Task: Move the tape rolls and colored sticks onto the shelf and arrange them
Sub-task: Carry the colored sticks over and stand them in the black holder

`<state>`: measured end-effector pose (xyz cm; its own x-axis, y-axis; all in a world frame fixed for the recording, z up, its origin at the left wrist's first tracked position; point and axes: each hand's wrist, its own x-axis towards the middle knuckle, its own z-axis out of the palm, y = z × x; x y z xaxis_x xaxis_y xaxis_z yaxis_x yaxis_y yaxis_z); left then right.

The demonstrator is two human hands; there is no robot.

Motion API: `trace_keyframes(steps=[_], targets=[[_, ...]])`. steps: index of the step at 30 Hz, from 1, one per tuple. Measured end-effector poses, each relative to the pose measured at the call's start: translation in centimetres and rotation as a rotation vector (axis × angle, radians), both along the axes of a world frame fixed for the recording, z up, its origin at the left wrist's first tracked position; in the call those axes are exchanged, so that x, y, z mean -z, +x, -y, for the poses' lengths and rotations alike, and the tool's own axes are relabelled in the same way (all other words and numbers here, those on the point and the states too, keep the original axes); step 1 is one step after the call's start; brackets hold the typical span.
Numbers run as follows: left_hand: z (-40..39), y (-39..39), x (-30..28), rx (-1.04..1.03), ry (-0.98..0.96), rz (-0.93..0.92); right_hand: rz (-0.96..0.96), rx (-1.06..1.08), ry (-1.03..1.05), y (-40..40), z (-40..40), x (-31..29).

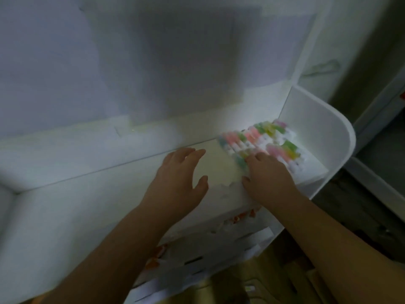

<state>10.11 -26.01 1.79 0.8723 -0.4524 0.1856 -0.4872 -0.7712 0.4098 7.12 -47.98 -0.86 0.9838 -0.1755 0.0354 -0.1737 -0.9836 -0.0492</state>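
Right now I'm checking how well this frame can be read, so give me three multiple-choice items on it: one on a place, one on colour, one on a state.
1. Where on the shelf do the colored sticks lie?
A. At its right end, by the curved side wall
B. At its left end
C. On the floor below it

2. Which colours show among the sticks?
A. Only black and brown
B. Pink, green and yellow
C. Only dark blue

3. How is the left hand?
A. Clenched in a fist
B. Gripping a tape roll
C. Open, fingers spread, holding nothing

Answers:
1 A: the blurred bundle sits against the shelf's right side wall.
2 B: pink, green and yellow patches show through the blur.
3 C: its fingers are spread with nothing in them, while the right hand lies at the near edge of the sticks.
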Motion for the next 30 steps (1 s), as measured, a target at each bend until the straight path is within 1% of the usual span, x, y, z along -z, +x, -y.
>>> trace_keyframes(steps=[3,9,13,18,22,27,30], targets=[[1.7,1.0,0.2,-0.043,0.035,0.023,-0.014,-0.047,-0.032,1.2,1.4,0.4],[4.0,1.8,0.3,-0.092,0.031,0.034,0.011,-0.094,-0.092,2.4,1.8,1.3],[4.9,2.2,0.7,-0.121,0.057,0.042,-0.012,-0.163,-0.043,2.6,2.2,1.6],[5.9,3.1,0.9,-0.156,0.075,0.005,0.023,-0.17,0.151,2.4,3.3,1.6],[7.6,4.4,1.2,-0.187,0.048,-0.029,0.038,-0.187,0.207,2.1,4.3,1.1],[11.6,7.0,1.6,-0.265,-0.035,-0.109,0.124,-0.155,0.28,1.6,5.7,0.7],[13.8,9.2,2.5,-0.289,-0.011,-0.15,0.147,-0.132,0.299,1.1,6.4,0.5]])
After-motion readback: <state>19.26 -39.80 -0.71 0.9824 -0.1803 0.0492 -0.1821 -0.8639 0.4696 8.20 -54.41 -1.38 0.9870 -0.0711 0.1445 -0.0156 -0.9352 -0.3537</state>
